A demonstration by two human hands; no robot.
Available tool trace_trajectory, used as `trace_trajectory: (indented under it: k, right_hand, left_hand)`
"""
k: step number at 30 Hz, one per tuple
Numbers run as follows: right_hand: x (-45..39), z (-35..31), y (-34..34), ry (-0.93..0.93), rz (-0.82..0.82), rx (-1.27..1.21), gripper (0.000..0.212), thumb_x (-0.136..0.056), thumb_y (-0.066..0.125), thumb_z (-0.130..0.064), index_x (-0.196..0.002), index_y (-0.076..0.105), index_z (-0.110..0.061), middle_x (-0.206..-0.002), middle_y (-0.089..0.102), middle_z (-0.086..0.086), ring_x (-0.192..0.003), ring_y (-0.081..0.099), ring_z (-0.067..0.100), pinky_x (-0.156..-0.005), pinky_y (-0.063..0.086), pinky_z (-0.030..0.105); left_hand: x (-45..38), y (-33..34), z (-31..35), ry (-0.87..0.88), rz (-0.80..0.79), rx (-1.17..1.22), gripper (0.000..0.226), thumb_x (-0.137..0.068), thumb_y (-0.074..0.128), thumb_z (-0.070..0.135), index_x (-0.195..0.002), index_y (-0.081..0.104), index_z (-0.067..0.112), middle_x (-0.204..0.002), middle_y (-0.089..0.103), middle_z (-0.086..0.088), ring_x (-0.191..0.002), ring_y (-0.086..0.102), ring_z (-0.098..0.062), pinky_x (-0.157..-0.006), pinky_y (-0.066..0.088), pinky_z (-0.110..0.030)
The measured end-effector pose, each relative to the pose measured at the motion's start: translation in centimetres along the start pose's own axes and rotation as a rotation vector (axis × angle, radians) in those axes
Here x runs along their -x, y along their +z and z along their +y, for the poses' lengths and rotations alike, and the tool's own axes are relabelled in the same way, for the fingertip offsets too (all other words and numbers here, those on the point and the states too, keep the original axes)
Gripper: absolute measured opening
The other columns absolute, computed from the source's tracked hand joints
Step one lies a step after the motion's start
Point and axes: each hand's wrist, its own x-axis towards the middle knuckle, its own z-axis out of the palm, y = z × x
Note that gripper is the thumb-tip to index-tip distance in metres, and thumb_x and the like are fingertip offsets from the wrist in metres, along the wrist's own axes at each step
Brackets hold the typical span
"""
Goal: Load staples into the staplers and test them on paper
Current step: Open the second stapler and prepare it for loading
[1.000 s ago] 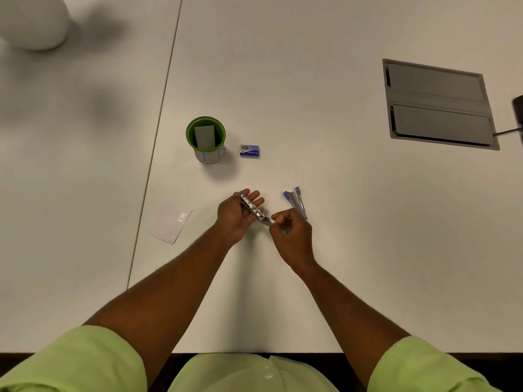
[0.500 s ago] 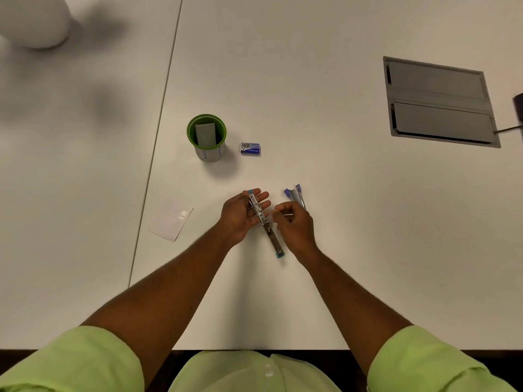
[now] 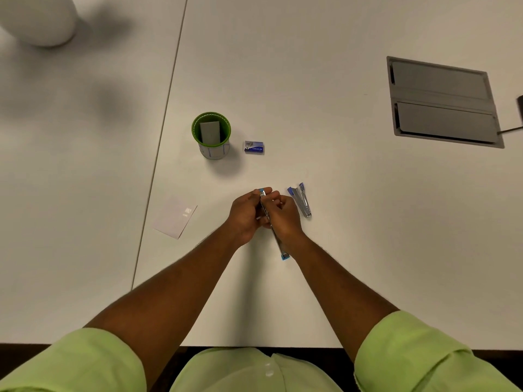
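A small metal stapler with light-blue ends (image 3: pixel 278 244) is swung open into a long strip between my hands. My left hand (image 3: pixel 245 215) grips its upper half from the left. From the right, my right hand (image 3: pixel 284 215) curls its fingers onto the stapler's middle; whether it pinches staples is hidden. A second blue stapler (image 3: pixel 301 199) lies half open on the table just right of my right hand. A small blue staple box (image 3: pixel 254 147) sits farther back. A white paper slip (image 3: pixel 175 217) lies to the left.
A green cup (image 3: pixel 211 135) with a grey card inside stands left of the staple box. A grey recessed cable hatch (image 3: pixel 443 101) is set into the table at far right. A table seam runs diagonally on the left. The table's front edge is near my body.
My right hand has moved left onto the opened stapler and both hands have closed together around it. The stapler has turned more upright in the view.
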Motion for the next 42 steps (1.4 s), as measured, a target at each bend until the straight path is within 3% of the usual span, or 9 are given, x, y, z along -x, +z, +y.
trace_trajectory:
  k: [3, 6, 12, 17, 24, 29, 32, 37, 42]
  right_hand:
    - [0.3, -0.2, 0.3, 0.006, 0.006, -0.011, 0.028, -0.088, 0.066, -0.045, -0.100, 0.066, -0.020, -0.089, 0.075, -0.001, -0.078, 0.074, 0.015, -0.058, 0.058, 0.023]
    - [0.5, -0.5, 0.4, 0.002, 0.004, -0.027, 0.025, -0.088, 0.067, -0.044, -0.096, 0.065, -0.021, -0.084, 0.074, -0.001, -0.071, 0.073, 0.013, -0.052, 0.053, 0.017]
    - [0.7, -0.8, 0.3, 0.009, -0.012, -0.021, 0.012, -0.090, 0.066, -0.037, -0.090, 0.062, -0.026, -0.083, 0.073, -0.003, -0.065, 0.072, 0.008, -0.051, 0.054, 0.017]
    - [0.8, -1.1, 0.3, 0.033, -0.016, -0.037, 0.013, -0.091, 0.066, -0.032, -0.098, 0.063, -0.022, -0.091, 0.073, 0.004, -0.076, 0.074, 0.017, -0.057, 0.058, 0.024]
    - [1.3, -1.4, 0.2, 0.016, -0.016, -0.076, 0.008, -0.092, 0.066, -0.030, -0.088, 0.059, -0.030, -0.083, 0.070, -0.006, -0.062, 0.071, 0.002, -0.048, 0.051, 0.015]
    - [1.3, -1.2, 0.1, 0.049, -0.026, -0.085, 0.007, -0.094, 0.065, -0.030, -0.093, 0.059, -0.026, -0.092, 0.071, 0.001, -0.079, 0.072, 0.013, -0.050, 0.053, 0.018]
    - [1.3, -1.2, -0.1, 0.069, -0.027, -0.071, 0.011, -0.095, 0.063, -0.027, -0.101, 0.061, -0.017, -0.095, 0.072, 0.007, -0.078, 0.072, 0.016, -0.049, 0.053, 0.018]
    - [1.3, -1.6, -0.2, 0.108, -0.031, -0.083, 0.014, -0.095, 0.055, -0.020, -0.103, 0.062, -0.011, -0.099, 0.073, 0.013, -0.085, 0.073, 0.024, -0.054, 0.056, 0.024]
    - [1.6, -1.6, -0.4, 0.074, -0.082, -0.174, 0.036, -0.088, 0.051, -0.010, -0.124, 0.055, -0.013, -0.103, 0.070, 0.013, -0.090, 0.070, 0.026, -0.062, 0.059, 0.032]
  left_hand:
    - [0.1, -0.1, 0.0, 0.005, -0.003, -0.002, 0.034, -0.108, 0.040, 0.022, -0.121, 0.067, 0.006, -0.112, 0.076, -0.011, -0.101, 0.075, -0.025, -0.081, 0.061, -0.035]
    - [0.1, -0.2, 0.0, 0.003, -0.001, -0.002, 0.034, -0.108, 0.040, 0.021, -0.121, 0.067, 0.006, -0.114, 0.075, -0.012, -0.105, 0.073, -0.027, -0.089, 0.060, -0.038]
    - [0.0, -0.4, -0.1, 0.002, 0.004, -0.027, 0.034, -0.108, 0.040, 0.021, -0.121, 0.069, 0.007, -0.116, 0.075, -0.012, -0.107, 0.072, -0.028, -0.093, 0.058, -0.041]
    - [-0.1, -0.5, -0.3, 0.007, 0.022, -0.051, 0.034, -0.108, 0.040, 0.021, -0.116, 0.071, 0.011, -0.117, 0.074, -0.011, -0.110, 0.071, -0.028, -0.096, 0.056, -0.044]
    - [-0.2, -0.6, -0.4, -0.005, 0.023, -0.010, 0.034, -0.108, 0.041, 0.019, -0.123, 0.068, 0.005, -0.116, 0.075, -0.012, -0.107, 0.072, -0.027, -0.096, 0.057, -0.043]
    - [-0.2, -0.5, -0.6, -0.009, 0.027, -0.003, 0.031, -0.107, 0.044, 0.017, -0.123, 0.067, 0.004, -0.116, 0.075, -0.013, -0.106, 0.073, -0.028, -0.094, 0.058, -0.042]
    - [0.0, -0.3, -0.7, -0.007, 0.027, -0.030, 0.030, -0.106, 0.046, 0.016, -0.123, 0.068, 0.004, -0.115, 0.075, -0.013, -0.107, 0.072, -0.029, -0.095, 0.058, -0.043]
    - [0.2, -0.1, -0.5, -0.012, 0.035, -0.041, 0.029, -0.105, 0.047, 0.016, -0.121, 0.069, 0.004, -0.112, 0.076, -0.012, -0.102, 0.073, -0.028, -0.075, 0.060, -0.036]
    - [0.2, -0.2, 0.1, -0.016, 0.027, -0.019, 0.033, -0.108, 0.041, 0.021, -0.124, 0.066, 0.005, -0.115, 0.075, -0.012, -0.100, 0.074, -0.027, -0.064, 0.059, -0.031]
